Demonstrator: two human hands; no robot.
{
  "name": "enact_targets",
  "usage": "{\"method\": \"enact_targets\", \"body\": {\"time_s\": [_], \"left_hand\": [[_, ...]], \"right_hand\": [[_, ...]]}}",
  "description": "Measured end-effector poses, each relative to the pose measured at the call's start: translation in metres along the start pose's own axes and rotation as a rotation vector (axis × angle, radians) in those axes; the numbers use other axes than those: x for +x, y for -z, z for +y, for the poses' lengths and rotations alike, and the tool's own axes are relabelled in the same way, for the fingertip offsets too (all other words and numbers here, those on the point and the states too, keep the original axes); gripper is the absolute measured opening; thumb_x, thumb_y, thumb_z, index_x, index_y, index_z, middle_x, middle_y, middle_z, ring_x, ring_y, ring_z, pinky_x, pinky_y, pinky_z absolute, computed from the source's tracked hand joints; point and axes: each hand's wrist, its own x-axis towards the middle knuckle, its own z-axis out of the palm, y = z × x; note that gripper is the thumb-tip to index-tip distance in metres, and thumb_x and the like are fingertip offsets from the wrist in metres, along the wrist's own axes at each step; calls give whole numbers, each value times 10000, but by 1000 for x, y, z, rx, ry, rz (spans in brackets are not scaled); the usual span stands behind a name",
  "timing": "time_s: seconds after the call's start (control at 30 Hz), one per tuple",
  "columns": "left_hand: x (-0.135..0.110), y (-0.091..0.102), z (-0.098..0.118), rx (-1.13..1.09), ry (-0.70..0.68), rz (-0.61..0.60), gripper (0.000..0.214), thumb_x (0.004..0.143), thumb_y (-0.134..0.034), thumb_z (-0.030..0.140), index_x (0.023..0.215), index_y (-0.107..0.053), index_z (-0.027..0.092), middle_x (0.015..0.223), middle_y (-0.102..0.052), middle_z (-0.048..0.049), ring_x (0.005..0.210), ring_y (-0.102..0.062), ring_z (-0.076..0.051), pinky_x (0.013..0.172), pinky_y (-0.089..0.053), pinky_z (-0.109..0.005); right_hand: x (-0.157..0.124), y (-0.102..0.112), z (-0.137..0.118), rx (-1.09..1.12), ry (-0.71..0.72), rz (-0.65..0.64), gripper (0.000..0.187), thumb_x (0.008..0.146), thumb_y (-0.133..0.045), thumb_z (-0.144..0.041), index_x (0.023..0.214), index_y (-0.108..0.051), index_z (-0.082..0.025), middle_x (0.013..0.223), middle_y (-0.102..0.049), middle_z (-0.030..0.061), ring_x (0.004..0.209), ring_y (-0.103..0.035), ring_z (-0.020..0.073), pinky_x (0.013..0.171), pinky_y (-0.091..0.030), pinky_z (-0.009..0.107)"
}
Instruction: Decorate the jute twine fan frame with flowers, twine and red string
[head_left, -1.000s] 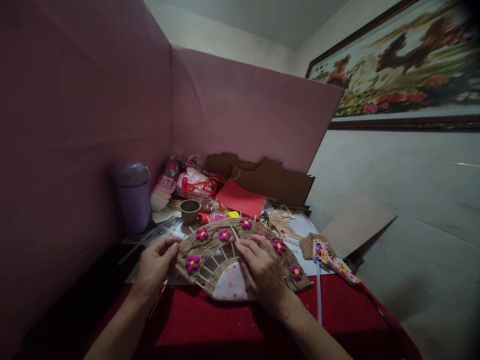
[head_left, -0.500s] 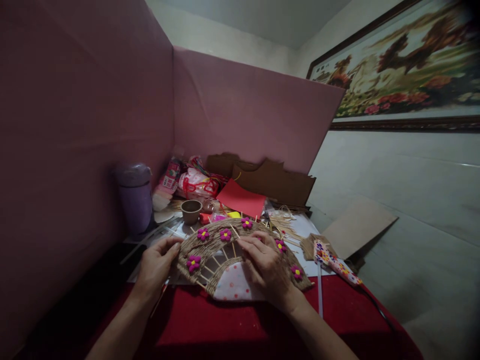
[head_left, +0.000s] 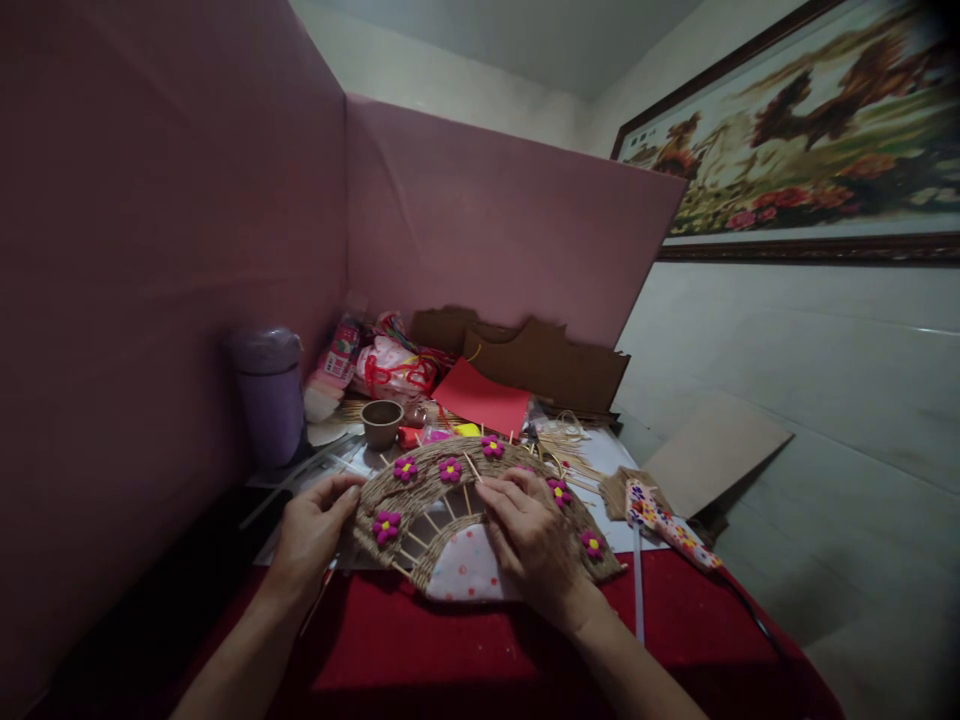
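Observation:
A fan-shaped woven piece of jute cord (head_left: 420, 480) on thin wooden sticks lies on the table, dotted with several pink flowers (head_left: 386, 524). Its inner half-circle is white spotted fabric (head_left: 465, 572). My left hand (head_left: 311, 535) rests at the piece's left edge, fingers curled against the weave. My right hand (head_left: 532, 540) lies on the right half, fingertips pressed on the cord and sticks near the middle. Neither hand lifts the piece.
A red cloth (head_left: 450, 650) covers the near table. Behind the piece stand a small brown cup (head_left: 381, 422), a purple jar (head_left: 268, 395), red paper (head_left: 481, 398), cardboard pieces (head_left: 547, 365) and bags. A patterned glue gun (head_left: 664, 520) lies to the right. Pink partition boards (head_left: 495, 220) enclose left and back.
My right hand's fingers shifted slightly on the weave; the piece and my left hand have stayed almost still.

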Motion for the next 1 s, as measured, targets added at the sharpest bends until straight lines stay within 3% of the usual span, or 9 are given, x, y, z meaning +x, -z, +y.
{"method": "enact_targets", "body": {"time_s": [0.2, 1.0], "left_hand": [[2, 1, -3, 10, 10, -9, 420, 486, -745, 363, 822, -673, 121, 653, -654, -19, 526, -545, -125, 470, -419, -218], [0, 0, -1, 9, 24, 0, 425, 462, -748, 362, 805, -677, 122, 641, -654, -22, 525, -544, -130, 468, -422, -222]], "right_hand": [[-2, 0, 0, -11, -20, 42, 294, 860, -500, -140, 1128, -618, -164, 1100, -672, 69, 1020, -505, 249, 917, -421, 436], [-24, 8, -1, -64, -31, 11, 350, 846, -490, -124, 1181, -588, -141, 1158, -648, 83, 1087, -476, 265, 935, -400, 447]]}}
